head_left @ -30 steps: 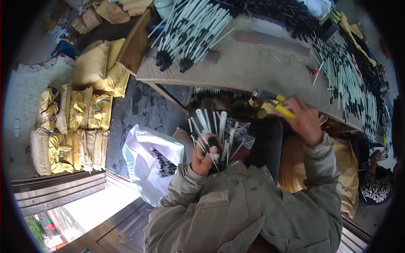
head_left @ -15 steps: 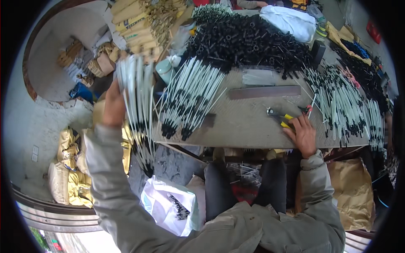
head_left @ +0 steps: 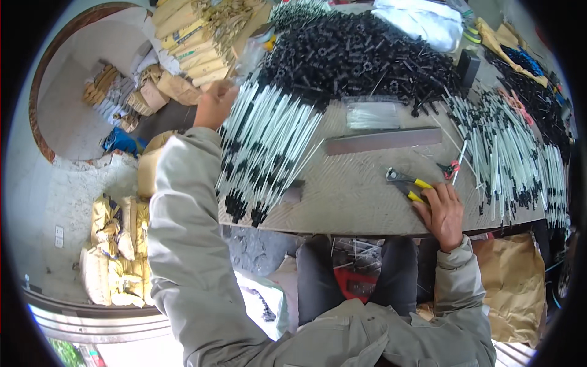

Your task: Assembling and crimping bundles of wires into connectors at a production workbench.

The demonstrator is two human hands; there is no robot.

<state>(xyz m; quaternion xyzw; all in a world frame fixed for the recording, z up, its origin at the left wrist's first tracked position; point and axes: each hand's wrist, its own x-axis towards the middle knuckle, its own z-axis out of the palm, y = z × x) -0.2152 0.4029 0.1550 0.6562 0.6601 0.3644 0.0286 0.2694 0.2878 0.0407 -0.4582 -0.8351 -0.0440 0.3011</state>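
At the left of the table, a wide spread of thin white rods with black ends [head_left: 269,140] lies slanting. My left hand [head_left: 214,105] is at the far left edge of these rods, its fingers bent in against them; what is between the fingers is hidden. My right hand [head_left: 443,214] rests near the table's front edge, with bent fingers over the handle ends of yellow-handled pincers [head_left: 400,176]. The pincers lie on the table with their handles apart. A small red-handled tool [head_left: 451,170] lies just beyond that hand.
A large heap of black parts [head_left: 361,58] covers the far table. Nearer lie a clear plastic bag [head_left: 372,115] and a long brown bar [head_left: 384,140]. More white rods [head_left: 501,153] fill the right side. Below the table are a white bag [head_left: 266,300] and a brown paper sack [head_left: 510,284].
My left hand has moved right with its raised bundle of white rods, which now lies among the rods on the table. The right hand stays on the pincers. The view has shifted slightly.
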